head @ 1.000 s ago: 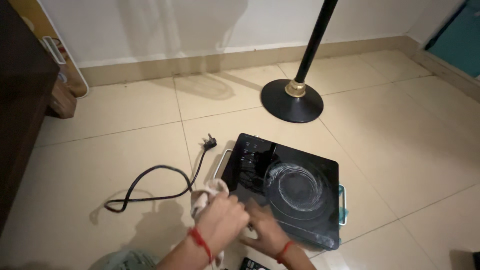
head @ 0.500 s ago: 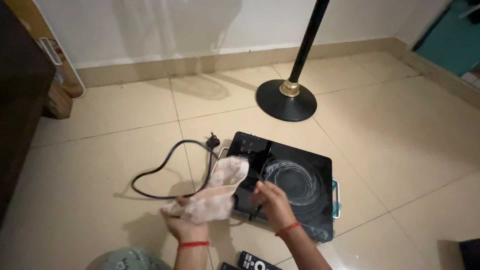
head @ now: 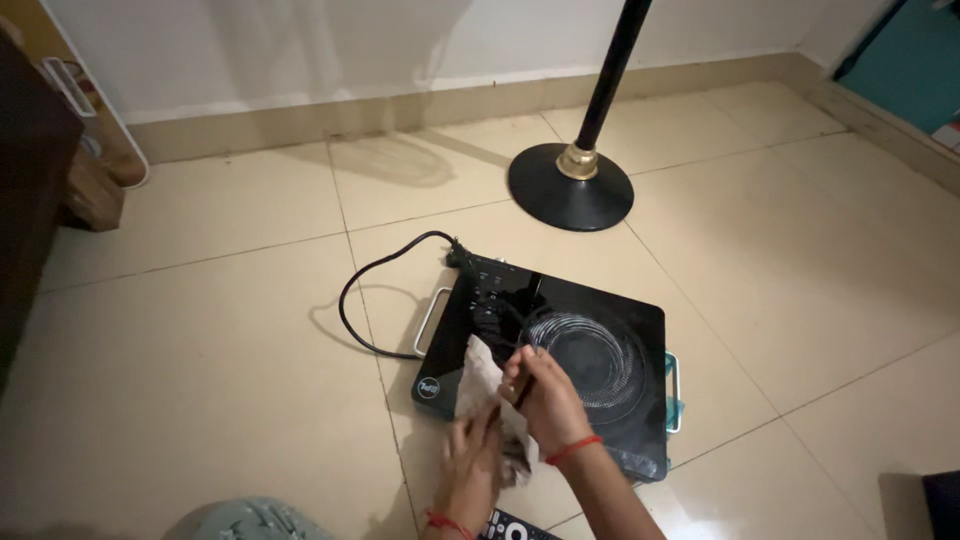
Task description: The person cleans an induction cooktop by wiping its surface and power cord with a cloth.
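Observation:
A flat black induction cooktop (head: 625, 318) with a ringed cooking zone and pale side handles lies on the tiled floor. Its black power cord (head: 347, 300) loops out to the left, and the plug (head: 460, 255) rests by the cooktop's far corner. My right hand (head: 548, 402) hovers over the cooktop's near left part, pinching a stretch of the cord between its fingers. A pale crumpled cloth (head: 478, 378) lies on the cooktop's near left edge. My left hand (head: 470, 462) grips its lower end, right beside my right hand. Red threads circle both wrists.
A black round stand base (head: 570, 187) with a brass collar and black pole stands beyond the cooktop. Dark wooden furniture (head: 28, 190) fills the left edge. A black remote (head: 508, 526) lies at the bottom edge by my arms. A teal door (head: 905, 60) is at the far right.
The cloth has come down from the left onto the cooktop's near left edge. The cord loop has tightened, and the plug now lies by the cooktop's far corner. My hands have closed together.

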